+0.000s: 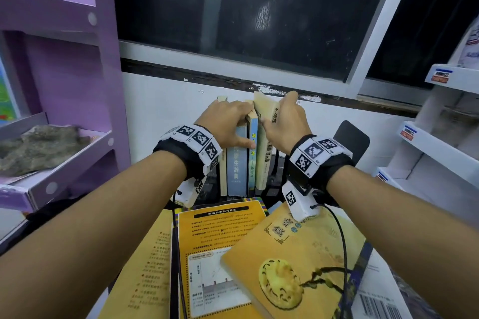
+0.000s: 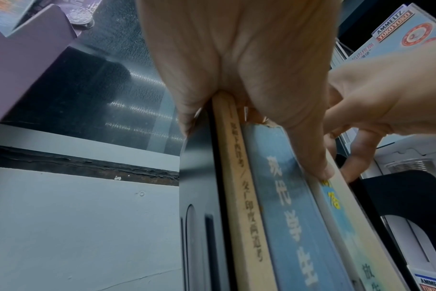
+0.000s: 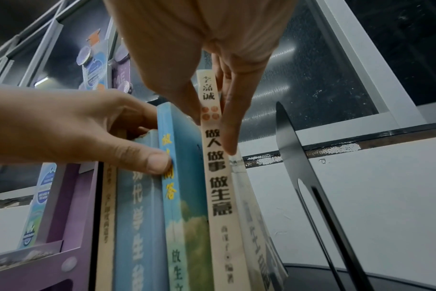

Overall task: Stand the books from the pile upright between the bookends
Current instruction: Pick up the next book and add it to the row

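Piled books (image 1: 259,254) lie nearest; left hand (image 1: 228,122) steadies upright books, right hand's (image 1: 285,124) grip pinches cream book (image 3: 217,177)

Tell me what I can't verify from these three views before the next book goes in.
- Left bookend: head view, hidden behind the left hand and wrist band.
- Foot of the cream book gripped by the right hand: cut off by the right wrist view's bottom edge.
- Pile depth: head view, top covers hide whatever lies beneath.
- Thin beige spine title: left wrist view, blurred.
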A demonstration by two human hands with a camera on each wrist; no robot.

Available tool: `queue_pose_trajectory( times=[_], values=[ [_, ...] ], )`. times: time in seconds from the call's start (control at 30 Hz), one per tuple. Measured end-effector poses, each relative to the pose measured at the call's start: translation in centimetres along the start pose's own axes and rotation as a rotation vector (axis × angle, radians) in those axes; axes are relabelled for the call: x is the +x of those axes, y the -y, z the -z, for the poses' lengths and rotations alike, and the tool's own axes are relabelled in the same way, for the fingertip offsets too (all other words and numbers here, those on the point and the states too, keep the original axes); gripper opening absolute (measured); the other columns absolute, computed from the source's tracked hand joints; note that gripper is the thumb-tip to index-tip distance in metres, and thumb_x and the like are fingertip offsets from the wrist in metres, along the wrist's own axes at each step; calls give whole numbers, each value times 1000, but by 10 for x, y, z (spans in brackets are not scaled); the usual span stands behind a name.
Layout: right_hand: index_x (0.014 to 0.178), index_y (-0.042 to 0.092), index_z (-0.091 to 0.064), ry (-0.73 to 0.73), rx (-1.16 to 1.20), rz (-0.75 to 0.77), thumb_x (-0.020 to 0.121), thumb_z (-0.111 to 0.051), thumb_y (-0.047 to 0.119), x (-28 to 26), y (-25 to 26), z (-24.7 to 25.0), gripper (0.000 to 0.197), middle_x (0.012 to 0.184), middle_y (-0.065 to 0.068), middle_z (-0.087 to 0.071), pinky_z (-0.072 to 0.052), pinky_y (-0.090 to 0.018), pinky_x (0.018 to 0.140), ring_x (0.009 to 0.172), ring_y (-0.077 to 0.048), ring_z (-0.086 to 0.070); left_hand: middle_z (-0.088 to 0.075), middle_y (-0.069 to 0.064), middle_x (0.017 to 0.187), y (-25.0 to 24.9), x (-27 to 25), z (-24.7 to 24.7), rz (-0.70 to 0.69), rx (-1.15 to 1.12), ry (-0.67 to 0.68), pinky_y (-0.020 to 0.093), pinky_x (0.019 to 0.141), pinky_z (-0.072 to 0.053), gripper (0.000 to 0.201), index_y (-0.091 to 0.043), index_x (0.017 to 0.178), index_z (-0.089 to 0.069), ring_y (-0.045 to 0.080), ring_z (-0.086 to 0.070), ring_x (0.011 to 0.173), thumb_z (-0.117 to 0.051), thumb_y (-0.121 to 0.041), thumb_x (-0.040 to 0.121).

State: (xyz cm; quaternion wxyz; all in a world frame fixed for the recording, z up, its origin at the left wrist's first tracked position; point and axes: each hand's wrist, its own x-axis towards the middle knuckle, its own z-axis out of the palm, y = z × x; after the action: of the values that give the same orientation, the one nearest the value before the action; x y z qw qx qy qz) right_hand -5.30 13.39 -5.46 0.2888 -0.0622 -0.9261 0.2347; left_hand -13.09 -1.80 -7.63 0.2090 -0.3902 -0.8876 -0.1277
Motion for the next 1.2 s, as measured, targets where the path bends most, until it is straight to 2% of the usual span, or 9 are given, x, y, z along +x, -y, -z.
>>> queue_pose_trajectory(
  times=[0.07,0.2,0.37,0.47,0.6,0.73,0.83,0.97,1.2],
  values=[
    [125,0,-32,15,-1,-24,91,-66,18,1,-1,-1,52,101,-11,-55,-43,-33,68,90,-29,-60,-60,-6,97,2,1,-1,-4,5,6,34,76,-37,60,-26,99,-45,21,-53,87,-76,-67,68],
    [118,3,-33,42,-15,-44,89,-68,18,1,-5,-3,48,115,-17,-54,-40,-33,70,99,-32,-59,-64,-5,106,4,2,-2,-4,5,6,36,82,-41,63,-25,108,-51,23,-58,94,-75,-68,69],
    [107,12,-27,128,-23,-64,88,-71,22,-3,-8,-3,48,112,-12,-49,-55,-42,74,93,-33,-61,-64,-5,109,4,2,-3,-6,19,0,35,83,-40,70,-22,117,-54,23,-58,98,-75,-69,69],
    [118,10,-26,212,-16,-56,89,-69,20,-5,-7,0,52,120,-15,-48,-58,-50,80,96,-35,-62,-64,-4,115,3,2,-2,-2,16,0,37,88,-42,75,-22,124,-53,23,-58,103,-75,-69,69],
    [134,23,-20,382,-26,-5,90,-66,15,-10,-7,6,64,107,-16,-54,-61,-49,68,86,-35,-65,-64,-3,122,4,2,-2,-8,12,6,40,94,-44,80,-22,130,-52,24,-58,107,-73,-70,69],
    [153,25,-13,486,-144,47,90,-70,26,-10,-7,13,85,121,-12,-59,-56,-45,90,104,-32,-65,-65,-3,120,4,3,-2,-9,10,16,42,94,-46,78,-23,126,-53,23,-59,105,-74,-70,69],
    [155,23,-13,539,-224,99,82,-80,28,-12,-5,20,100,118,-10,-61,-58,-40,86,96,-24,-67,-65,-5,115,5,4,-2,-4,10,31,42,92,-47,74,-24,122,-53,22,-60,102,-74,-70,68],
    [152,12,-17,562,-390,188,73,-88,30,-9,-2,22,108,128,-14,-57,-50,-43,98,114,-29,-57,-63,-6,98,4,4,-2,1,5,33,36,78,-38,63,-24,108,-51,21,-59,90,-78,-65,68],
    [153,11,-17,526,-376,217,75,-86,29,-5,-4,13,105,142,-13,-48,-43,-40,106,127,-29,-48,-55,-9,86,1,2,0,7,-25,32,33,75,-31,57,-26,96,-45,19,-53,79,-81,-60,69]
  ],
)
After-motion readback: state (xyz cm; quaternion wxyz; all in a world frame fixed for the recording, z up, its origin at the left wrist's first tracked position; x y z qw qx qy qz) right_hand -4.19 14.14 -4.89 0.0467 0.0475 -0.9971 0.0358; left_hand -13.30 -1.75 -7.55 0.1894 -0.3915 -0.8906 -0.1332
